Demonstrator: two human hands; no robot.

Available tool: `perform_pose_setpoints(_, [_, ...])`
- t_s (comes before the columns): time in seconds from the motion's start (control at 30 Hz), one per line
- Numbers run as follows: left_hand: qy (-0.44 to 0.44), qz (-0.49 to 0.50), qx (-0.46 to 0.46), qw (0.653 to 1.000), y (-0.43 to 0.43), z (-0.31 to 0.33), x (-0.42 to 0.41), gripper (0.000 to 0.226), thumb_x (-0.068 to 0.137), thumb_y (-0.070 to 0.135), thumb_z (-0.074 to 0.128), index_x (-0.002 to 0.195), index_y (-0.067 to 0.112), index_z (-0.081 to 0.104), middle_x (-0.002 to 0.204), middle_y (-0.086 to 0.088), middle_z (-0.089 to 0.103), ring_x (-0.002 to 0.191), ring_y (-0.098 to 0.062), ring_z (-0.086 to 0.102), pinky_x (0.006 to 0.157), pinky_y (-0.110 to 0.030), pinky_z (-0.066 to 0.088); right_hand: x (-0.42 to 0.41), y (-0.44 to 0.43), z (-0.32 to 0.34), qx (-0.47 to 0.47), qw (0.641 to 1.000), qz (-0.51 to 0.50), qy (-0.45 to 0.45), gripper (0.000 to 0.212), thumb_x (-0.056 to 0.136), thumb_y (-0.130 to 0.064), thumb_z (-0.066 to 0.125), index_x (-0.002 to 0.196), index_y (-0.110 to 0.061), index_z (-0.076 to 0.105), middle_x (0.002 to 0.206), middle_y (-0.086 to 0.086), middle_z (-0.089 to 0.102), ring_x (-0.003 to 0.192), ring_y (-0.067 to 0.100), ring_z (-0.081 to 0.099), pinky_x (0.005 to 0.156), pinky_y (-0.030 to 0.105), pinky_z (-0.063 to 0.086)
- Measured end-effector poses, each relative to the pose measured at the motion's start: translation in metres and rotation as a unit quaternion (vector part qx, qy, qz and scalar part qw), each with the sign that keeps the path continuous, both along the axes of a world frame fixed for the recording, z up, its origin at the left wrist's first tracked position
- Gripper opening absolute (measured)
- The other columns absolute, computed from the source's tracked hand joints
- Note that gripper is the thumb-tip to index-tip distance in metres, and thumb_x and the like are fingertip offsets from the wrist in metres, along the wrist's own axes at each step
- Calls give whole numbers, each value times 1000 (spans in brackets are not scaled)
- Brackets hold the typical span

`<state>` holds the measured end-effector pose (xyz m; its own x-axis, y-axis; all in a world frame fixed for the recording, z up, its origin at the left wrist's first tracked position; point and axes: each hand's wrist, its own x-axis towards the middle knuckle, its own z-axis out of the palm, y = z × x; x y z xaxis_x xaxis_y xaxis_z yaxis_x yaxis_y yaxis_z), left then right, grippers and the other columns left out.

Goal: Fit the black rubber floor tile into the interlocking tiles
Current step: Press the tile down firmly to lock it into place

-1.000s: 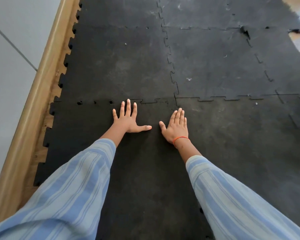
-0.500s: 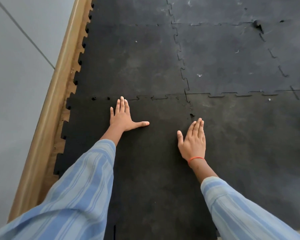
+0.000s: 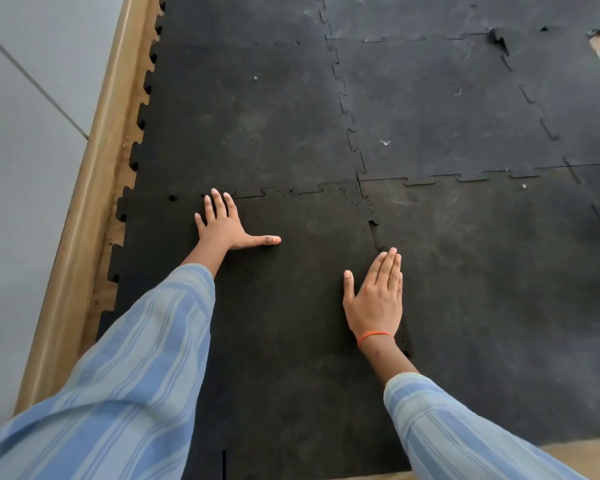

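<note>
Black rubber floor tile (image 3: 284, 306) — left hand (image 3: 222, 226) flat at far edge, fingers spread; right hand (image 3: 374, 299) flat on right seam, fingers together, holding nothing.

wooden skirting (image 3: 94, 188), grey wall (image 3: 21, 168)

free: broad flat run of interlocking tiles (image 3: 430, 98) ahead and to the right, bare | blocked left: wooden skirting (image 3: 94, 188) close along the toothed tile edge (thin floor strip between) | occupied: left hand (image 3: 222, 226) and right hand (image 3: 374, 299) flat on black rubber floor tile (image 3: 291, 306), open span between them | raised: lifted tile corner (image 3: 496, 36) far right
</note>
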<state>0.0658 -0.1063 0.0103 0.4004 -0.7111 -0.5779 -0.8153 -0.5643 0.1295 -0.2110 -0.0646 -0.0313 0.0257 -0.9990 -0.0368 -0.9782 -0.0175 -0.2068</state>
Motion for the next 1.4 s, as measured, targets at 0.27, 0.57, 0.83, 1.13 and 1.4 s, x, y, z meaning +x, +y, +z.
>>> perform_pose_setpoints(0.27, [19,-20,-5,1000,16,7,1,148,48,96,45,150,12,-23,157,-10,-32,146,-27,-24,119,-52,-4,-4,-3,6,50,998,23,-13,80,97,-51,28,148,3,1,160,21,-3,149,31,-3,122,37,2])
perform_pose_setpoints(0.57, [25,-67,41,997,39,8,-31,150,49,95,50,147,14,-28,154,-10,-38,144,-28,-29,118,-53,-5,0,5,23,21,981,-133,-139,78,90,-49,54,144,1,29,136,20,41,125,34,37,107,36,29])
perform_pose_setpoints(0.83, [28,-105,74,991,48,14,-20,153,49,82,69,149,17,-26,155,-7,-37,145,-29,-26,117,-55,0,0,6,28,37,976,-134,-167,78,87,-44,61,144,1,30,131,18,42,124,32,35,108,39,34])
perform_pose_setpoints(1.13, [26,-93,90,991,43,13,-26,153,50,81,69,147,18,-29,153,-7,-40,144,-30,-29,118,-56,-2,-19,0,30,41,997,-47,-52,84,85,-58,54,142,1,33,131,17,45,121,31,39,104,36,34])
perform_pose_setpoints(1.4, [28,-111,36,993,56,2,-23,156,35,95,48,149,19,-27,155,-7,-36,145,-29,-27,117,-56,-3,-22,-1,15,108,993,37,-21,87,93,-61,25,149,-4,-8,161,12,-11,148,24,-12,122,41,-1])
